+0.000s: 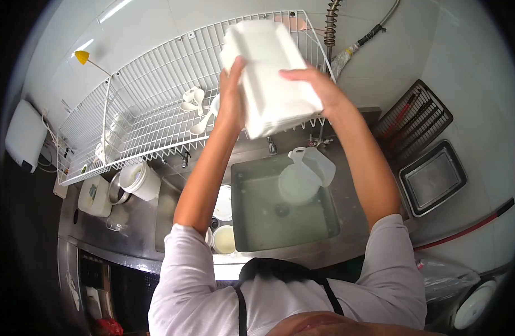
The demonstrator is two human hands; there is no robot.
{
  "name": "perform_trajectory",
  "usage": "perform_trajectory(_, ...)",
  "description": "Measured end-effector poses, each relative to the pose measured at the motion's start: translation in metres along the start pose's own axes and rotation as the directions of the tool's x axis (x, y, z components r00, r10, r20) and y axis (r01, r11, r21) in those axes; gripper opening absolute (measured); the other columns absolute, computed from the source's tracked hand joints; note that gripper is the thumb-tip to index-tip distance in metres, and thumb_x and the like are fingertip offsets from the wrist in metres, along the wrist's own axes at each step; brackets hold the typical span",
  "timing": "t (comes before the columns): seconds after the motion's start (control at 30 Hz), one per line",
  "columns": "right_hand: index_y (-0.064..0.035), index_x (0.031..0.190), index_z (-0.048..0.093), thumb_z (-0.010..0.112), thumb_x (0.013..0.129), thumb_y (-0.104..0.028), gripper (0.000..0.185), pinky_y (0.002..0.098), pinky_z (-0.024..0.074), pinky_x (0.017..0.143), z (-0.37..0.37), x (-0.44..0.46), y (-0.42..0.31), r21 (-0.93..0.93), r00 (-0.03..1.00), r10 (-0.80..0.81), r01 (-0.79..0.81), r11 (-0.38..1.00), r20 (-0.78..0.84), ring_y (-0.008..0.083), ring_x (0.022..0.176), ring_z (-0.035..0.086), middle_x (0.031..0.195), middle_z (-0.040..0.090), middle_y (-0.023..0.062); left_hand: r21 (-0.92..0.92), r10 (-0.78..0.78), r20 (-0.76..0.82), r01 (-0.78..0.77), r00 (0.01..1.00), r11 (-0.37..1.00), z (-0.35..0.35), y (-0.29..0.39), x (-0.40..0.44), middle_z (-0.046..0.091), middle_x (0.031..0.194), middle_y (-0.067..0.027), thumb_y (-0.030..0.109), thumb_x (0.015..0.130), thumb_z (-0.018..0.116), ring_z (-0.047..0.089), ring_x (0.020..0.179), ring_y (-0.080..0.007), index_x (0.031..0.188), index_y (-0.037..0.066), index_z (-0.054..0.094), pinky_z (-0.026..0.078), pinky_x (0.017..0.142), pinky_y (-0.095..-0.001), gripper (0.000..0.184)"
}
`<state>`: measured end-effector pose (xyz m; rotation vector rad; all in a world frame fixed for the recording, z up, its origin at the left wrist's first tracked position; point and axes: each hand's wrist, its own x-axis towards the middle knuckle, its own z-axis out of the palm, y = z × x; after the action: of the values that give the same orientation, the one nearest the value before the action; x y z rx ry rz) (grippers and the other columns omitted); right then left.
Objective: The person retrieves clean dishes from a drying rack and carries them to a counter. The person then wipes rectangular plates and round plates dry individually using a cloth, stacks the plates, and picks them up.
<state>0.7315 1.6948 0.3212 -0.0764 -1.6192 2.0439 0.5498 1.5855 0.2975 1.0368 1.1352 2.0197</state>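
A stack of white rectangular plates point(268, 89) is held up in front of the wire dish rack, above the back edge of the sink. My left hand point(232, 92) grips its left side, thumb on the top face. On the opposite side my right hand point(318, 89) clasps the stack, its thumb lying across the top plate. Several white spoons point(198, 99) lie on the rack point(157, 78) close to my left hand. Beneath the stack, a tap point(272, 147) stands at the sink's back edge.
Cloudy water and a translucent plastic jug point(319, 163) are in the sink basin point(280, 246). White buckets point(143, 182) stand on the left counter. To the right are a dark crate point(417, 120) and a metal tray point(434, 179). A spring hose point(331, 25) hangs behind.
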Motion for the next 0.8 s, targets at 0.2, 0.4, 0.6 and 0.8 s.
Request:
perform_trajectory(0.2,0.0003,0.163,0.023,0.077,0.09,-0.011,0.091,0.0405,0.0364,0.12,0.113,-0.076,0.08,-0.129,0.969,-0.231,0.219,0.967,-0.09,0.0285,0.145,0.044,0.154,0.045,0.0199,-0.145,-0.199,-0.178,0.174,0.964,0.974,-0.049,0.035,-0.149,0.055,0.147,-0.0232,0.065,0.103,0.047,0.061,0.13,-0.0329,0.155,-0.001,0.041,0.053,0.107,-0.0425,0.084)
perform_trajectory(0.4,0.0011,0.165,0.006,0.072,0.093,-0.015,0.098,0.0501,0.0236,0.126,0.206,-0.178,0.163,-0.36,0.996,-0.069,0.085,0.929,0.056,0.0482,0.153,0.024,0.164,0.021,0.0326,-0.315,-0.345,-0.339,0.24,0.875,0.918,-0.174,0.004,-0.309,0.055,0.149,-0.0232,0.066,0.103,0.045,0.058,0.132,-0.0371,0.155,-0.001,0.042,0.049,0.111,-0.0467,0.085)
perform_trajectory(0.6,0.0011,0.164,-0.007,0.069,0.099,-0.027,0.104,0.047,0.0227,0.127,0.276,-0.212,0.192,-0.341,0.957,0.138,-0.044,0.939,0.256,0.0438,0.158,0.014,0.169,0.007,0.0308,-0.354,-0.389,-0.484,0.231,0.784,0.906,-0.225,0.025,-0.423,0.055,0.149,-0.0229,0.066,0.102,0.047,0.058,0.133,-0.0376,0.155,-0.001,0.043,0.048,0.111,-0.0468,0.085)
perform_trajectory(0.8,-0.0014,0.161,-0.024,0.066,0.101,-0.043,0.116,0.0451,0.0196,0.128,0.343,-0.236,0.247,-0.446,0.843,0.284,-0.059,0.893,0.457,0.0437,0.159,0.002,0.17,-0.01,0.0318,-0.355,-0.441,-0.515,0.286,0.735,0.89,-0.281,0.057,-0.491,0.055,0.149,-0.0225,0.066,0.101,0.049,0.057,0.133,-0.038,0.154,-0.001,0.043,0.048,0.112,-0.0469,0.086)
